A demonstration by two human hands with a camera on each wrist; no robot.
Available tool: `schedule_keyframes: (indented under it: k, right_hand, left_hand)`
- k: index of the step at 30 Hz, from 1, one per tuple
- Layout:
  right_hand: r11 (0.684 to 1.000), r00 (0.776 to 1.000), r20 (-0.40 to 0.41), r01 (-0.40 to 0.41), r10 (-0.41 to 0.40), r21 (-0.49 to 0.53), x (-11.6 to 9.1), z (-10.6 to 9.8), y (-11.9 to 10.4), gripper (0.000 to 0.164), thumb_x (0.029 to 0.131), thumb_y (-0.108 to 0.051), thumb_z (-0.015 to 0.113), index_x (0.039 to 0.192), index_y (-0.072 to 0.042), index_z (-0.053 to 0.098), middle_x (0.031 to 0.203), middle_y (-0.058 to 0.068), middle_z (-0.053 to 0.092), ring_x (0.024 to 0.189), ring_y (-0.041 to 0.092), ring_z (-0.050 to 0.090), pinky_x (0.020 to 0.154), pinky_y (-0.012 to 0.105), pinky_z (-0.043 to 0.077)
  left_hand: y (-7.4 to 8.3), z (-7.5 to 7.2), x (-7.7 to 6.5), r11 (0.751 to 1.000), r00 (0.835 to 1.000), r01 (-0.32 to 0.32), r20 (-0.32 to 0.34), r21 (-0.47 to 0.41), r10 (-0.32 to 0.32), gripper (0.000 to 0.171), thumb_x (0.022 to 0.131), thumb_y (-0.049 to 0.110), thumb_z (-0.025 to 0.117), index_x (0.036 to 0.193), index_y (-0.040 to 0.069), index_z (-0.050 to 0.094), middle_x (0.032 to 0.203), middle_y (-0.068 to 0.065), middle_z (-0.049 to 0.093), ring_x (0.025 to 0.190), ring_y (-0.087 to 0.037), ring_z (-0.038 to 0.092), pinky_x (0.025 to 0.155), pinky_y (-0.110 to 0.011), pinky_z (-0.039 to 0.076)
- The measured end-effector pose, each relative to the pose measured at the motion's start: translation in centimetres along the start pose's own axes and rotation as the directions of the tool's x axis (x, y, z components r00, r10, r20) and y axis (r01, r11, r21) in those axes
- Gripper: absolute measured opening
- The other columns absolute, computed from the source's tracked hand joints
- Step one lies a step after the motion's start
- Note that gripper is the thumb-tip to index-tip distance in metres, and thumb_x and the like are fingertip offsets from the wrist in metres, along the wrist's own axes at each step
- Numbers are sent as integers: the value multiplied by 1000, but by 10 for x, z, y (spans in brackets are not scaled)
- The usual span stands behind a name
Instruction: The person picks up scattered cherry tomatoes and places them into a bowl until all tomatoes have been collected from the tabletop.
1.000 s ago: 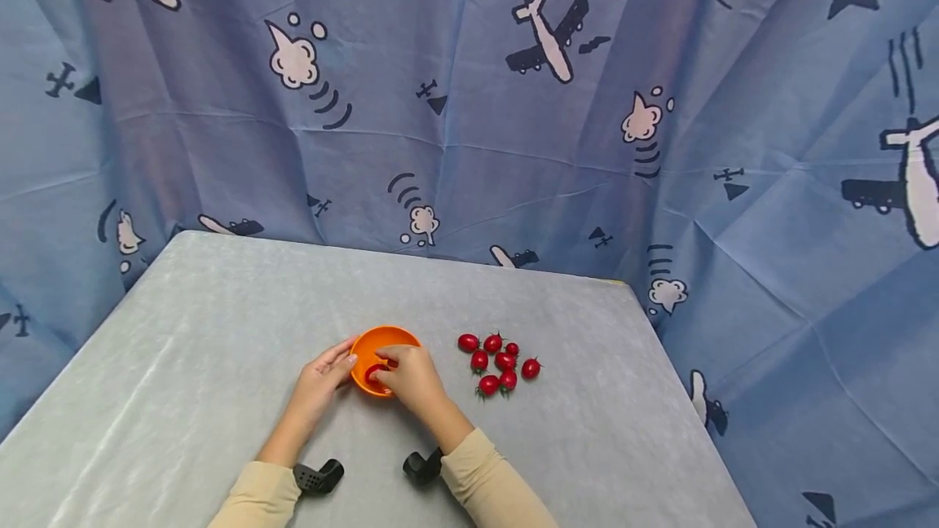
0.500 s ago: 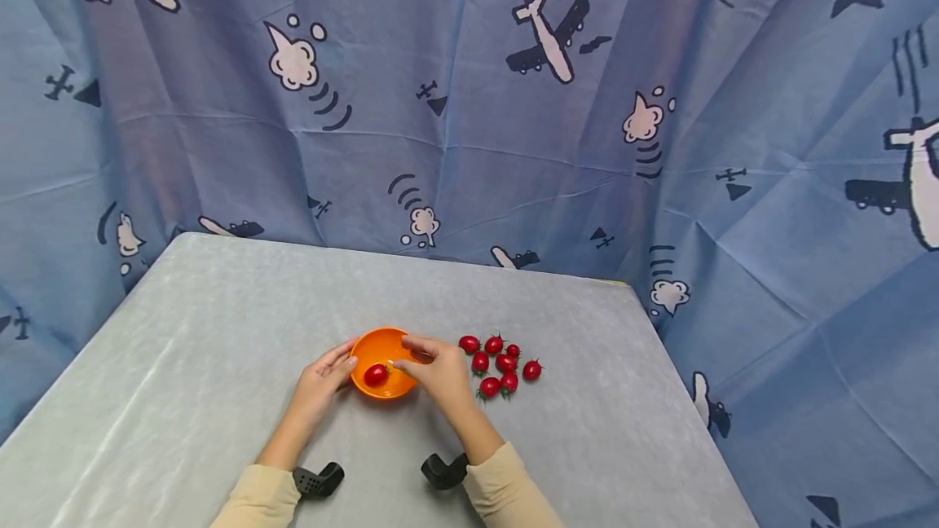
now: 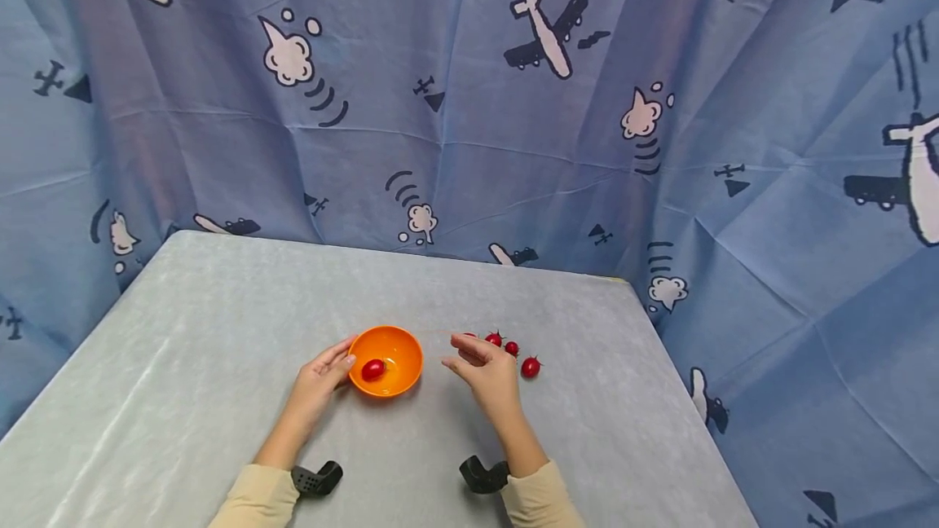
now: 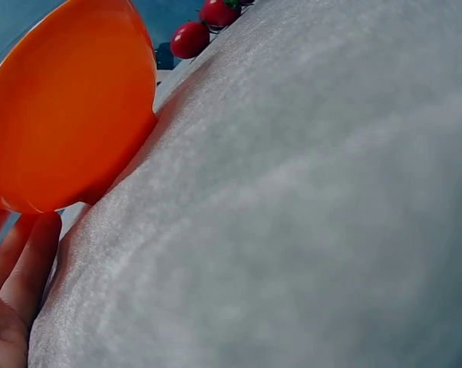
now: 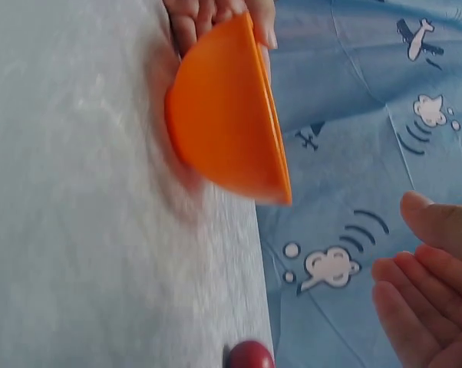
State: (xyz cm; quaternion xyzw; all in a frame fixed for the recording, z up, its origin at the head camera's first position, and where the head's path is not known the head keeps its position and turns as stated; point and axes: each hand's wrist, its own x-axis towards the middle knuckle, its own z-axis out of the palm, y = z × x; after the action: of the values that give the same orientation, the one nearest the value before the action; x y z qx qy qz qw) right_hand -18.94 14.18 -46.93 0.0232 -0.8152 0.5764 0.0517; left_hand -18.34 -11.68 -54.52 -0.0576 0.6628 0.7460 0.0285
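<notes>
An orange bowl [image 3: 399, 343] stands upright on the table with one cherry tomato [image 3: 373, 370] inside. My left hand [image 3: 317, 385] holds the bowl at its left side, thumb at the rim and fingers against the outer wall [image 4: 70, 107]. To the right of the bowl, my right hand [image 3: 490, 377] is in the air with thumb and fingers spread apart, nothing between them. Behind and beside it lie several red cherry tomatoes [image 3: 531, 367] with green stems, some of them hidden by the hand. In the right wrist view a single tomato [image 5: 251, 356] shows at the bottom edge.
A pale cloth covers the table [image 3: 242, 308]. Behind it and along the right hangs a blue curtain [image 3: 455, 104] printed with planes and clouds. Each wrist wears a black camera mount, one [image 3: 318, 479] on the left and another [image 3: 484, 475] on the right.
My right hand has let go of a tomato in the bowl, lifted out and moved right to the loose tomatoes. The left hand stays at the bowl.
</notes>
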Motion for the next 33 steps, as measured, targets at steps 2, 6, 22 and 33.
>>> schedule_keyframes:
  k: [2,6,22,33]
  right_hand:
    - [1000,1000,-19,-15,15,-2,0,-6,3,36,78,-11,85,112,-5,76,113,12,75,110,34,69,89,28,57]
    - [999,998,-61,-36,35,-8,0,-16,8,37,78,-10,84,113,-4,75,115,12,74,108,33,70,85,25,58]
    - [991,975,-202,-113,97,-72,-1,-59,31,36,82,-14,82,116,-4,74,115,14,74,110,30,70,81,16,56]
    - [987,953,-268,-156,139,-43,4,-79,48,40,82,-11,81,119,-1,72,121,17,71,112,32,68,74,11,55]
  left_hand:
    - [0,1,0,1000,1000,-3,2,6,3,49,101,19,59,146,2,48,148,-16,49,104,18,57,88,-10,49]
    - [1,1,-1,1000,1000,-11,3,15,11,49,101,19,58,146,2,48,150,-15,49,105,19,56,89,-8,48]
    - [1,0,-2,1000,1000,1,4,5,-1,50,100,18,59,146,1,47,149,-18,48,104,18,57,87,-10,50]
    - [0,1,0,1000,1000,-7,5,-12,7,49,100,16,59,146,1,48,149,-17,48,104,18,56,88,-9,49]
